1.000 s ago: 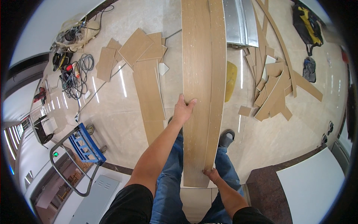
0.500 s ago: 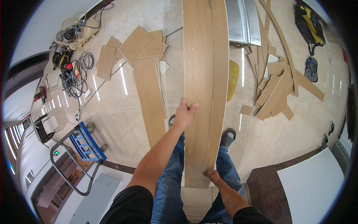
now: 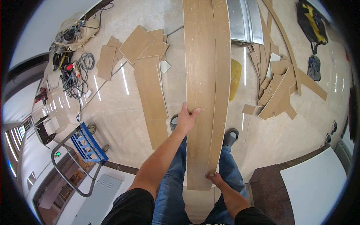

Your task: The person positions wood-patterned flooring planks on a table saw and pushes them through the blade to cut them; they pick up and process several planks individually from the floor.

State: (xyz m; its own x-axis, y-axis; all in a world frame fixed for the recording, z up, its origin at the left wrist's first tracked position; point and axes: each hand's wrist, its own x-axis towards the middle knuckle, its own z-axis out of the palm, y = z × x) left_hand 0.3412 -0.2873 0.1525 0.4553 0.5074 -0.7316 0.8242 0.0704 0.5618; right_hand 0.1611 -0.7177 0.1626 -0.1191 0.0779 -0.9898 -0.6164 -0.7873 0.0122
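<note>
Seen from above, a glossy beige tiled floor (image 3: 123, 112) fills the room, with bright light streaks reflecting off it. Offcuts of light brown board (image 3: 142, 47) lie scattered to the upper left, and another heap of wooden scraps (image 3: 275, 86) lies to the right. At far left sit power tools and coiled cables (image 3: 73, 73), and a blue hand trolley (image 3: 86, 144) stands near a dark floor border. A silver metal panel (image 3: 243, 20) lies at the top, a black and yellow bag (image 3: 311, 22) sits at upper right, and a white slab (image 3: 315, 185) rests at lower right. A person in blue jeans and a black top holds a long light brown wooden plank (image 3: 200, 75), together with a narrower strip along its right edge, running from the body straight up the middle of the view. The left hand (image 3: 185, 120) reaches forward with the arm nearly straight, its grip closed over the plank's left edge, fingers lying across the face. The right hand (image 3: 213, 178) is drawn in close to the body with the elbow bent, its grip closed on the lower right corner of the plank, though the fingers are mostly hidden beneath it.
</note>
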